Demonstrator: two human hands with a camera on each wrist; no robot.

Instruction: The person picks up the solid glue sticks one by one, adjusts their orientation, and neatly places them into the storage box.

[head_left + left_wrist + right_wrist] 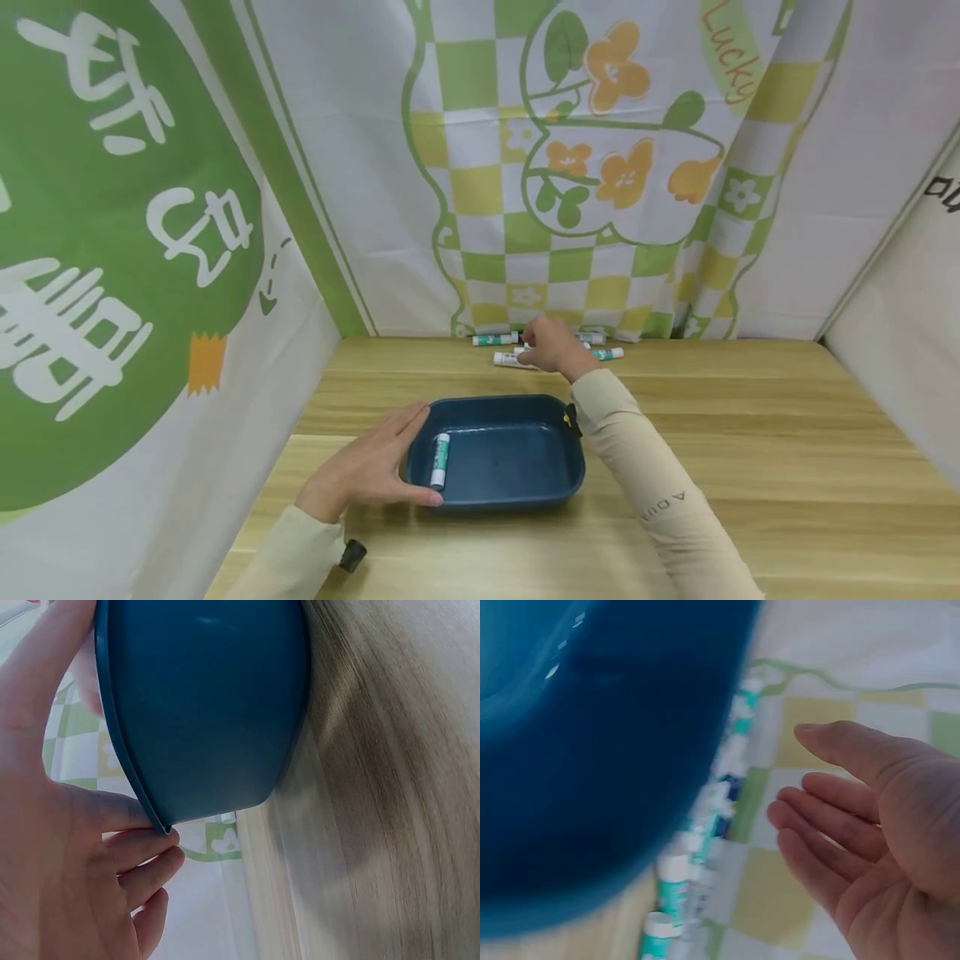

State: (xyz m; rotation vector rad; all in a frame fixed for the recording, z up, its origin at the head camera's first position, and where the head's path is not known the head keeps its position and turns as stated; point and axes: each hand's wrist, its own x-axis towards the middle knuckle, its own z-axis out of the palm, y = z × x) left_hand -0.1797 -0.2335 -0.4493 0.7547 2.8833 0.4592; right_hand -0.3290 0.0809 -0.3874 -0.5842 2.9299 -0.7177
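A dark blue tray [498, 503] stands on the wooden table with one white and green tube [439, 461] lying at its left end. The left hand [373, 463] rests at the tray's left side, thumb at the front corner and fingers at the back corner; in the left wrist view the left hand [82, 817] touches the rim [120, 750]. Over several white and green tubes [495, 340] near the curtain is the right hand [557, 346]. In the right wrist view the right hand [862, 825] has relaxed, slightly bent fingers, holding nothing, beside the tubes [673, 889].
A patterned curtain [510, 192] hangs along the table's back edge, and a green and white cloth [135, 250] hangs on the left. A pale cloth wall [900, 333] stands at the right. Bare wood [750, 450] lies right of the right sleeve.
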